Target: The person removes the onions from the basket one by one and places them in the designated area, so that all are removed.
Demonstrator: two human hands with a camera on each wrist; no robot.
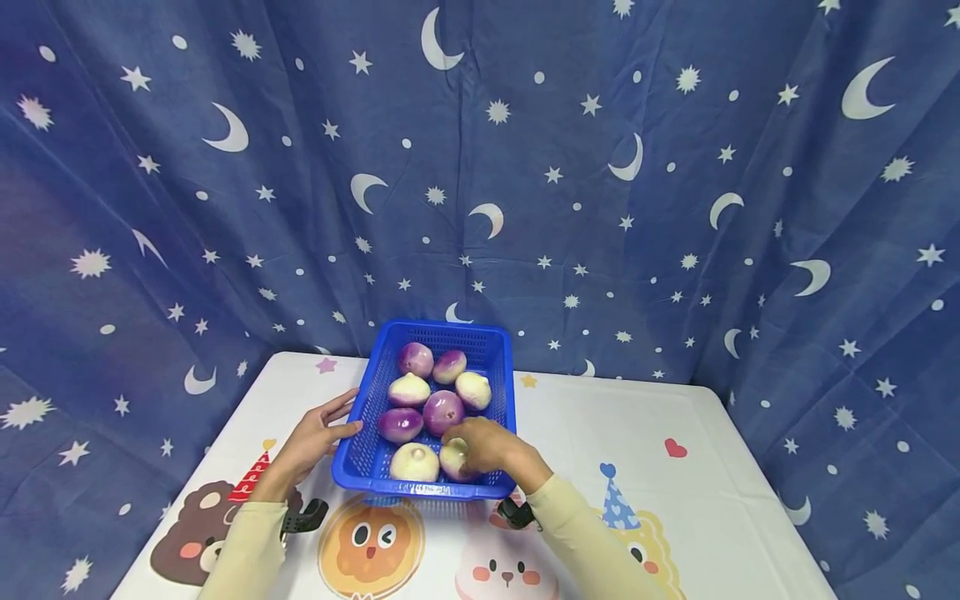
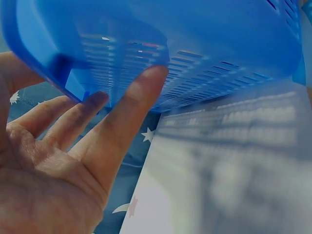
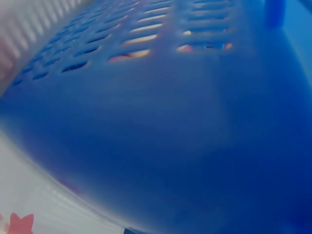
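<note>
A blue plastic basket [image 1: 431, 488] with slotted walls holds several purple-and-white onions, among them a purple one [image 1: 443, 412] in the middle and a pale one [image 1: 415, 463] by the near wall. My right hand [image 1: 483, 444] reaches inside over the near right corner. Its fingers grip an onion [image 1: 454, 460] from above and partly cover it. At the basket's left side is my left hand [image 1: 316, 435], palm toward the wall. In the left wrist view, its fairly straight fingers [image 2: 127, 117] rest against the blue outer wall. The right wrist view is filled by the basket wall [image 3: 161, 131], and the hand is hidden there.
The basket is on a table [image 1: 600, 425] with a white cloth printed with cartoon animals. A blue curtain [image 1: 525, 208] with moons and stars hangs right behind the table and along both sides. Black wrist straps [image 1: 305, 517] show below the basket.
</note>
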